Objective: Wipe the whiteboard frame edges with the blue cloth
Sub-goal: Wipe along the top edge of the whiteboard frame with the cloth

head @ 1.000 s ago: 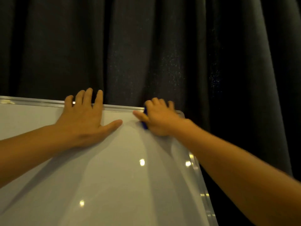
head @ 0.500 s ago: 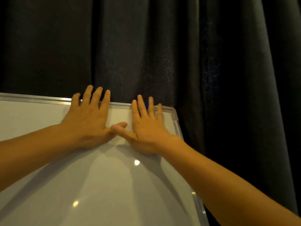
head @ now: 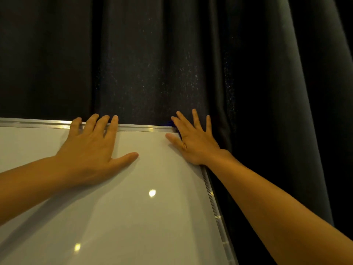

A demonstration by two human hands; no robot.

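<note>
A white whiteboard (head: pixel 118 207) with a thin metal frame (head: pixel 141 128) fills the lower left. My left hand (head: pixel 91 150) lies flat on the board, fingers spread, fingertips over the top frame edge. My right hand (head: pixel 193 138) lies flat with spread fingers over the top right corner, pressing the blue cloth (head: pixel 170 123) against the frame. Only a small blue sliver of cloth shows beside my index finger; the rest is hidden under the palm.
A dark pleated curtain (head: pixel 191 54) hangs right behind and to the right of the board. The right frame edge (head: pixel 216 209) runs down toward the lower right. Ceiling lights reflect as bright spots on the board surface.
My right hand has slid right along the top frame, from beside my left thumb to the top right corner. My left hand has stayed in place on the board.
</note>
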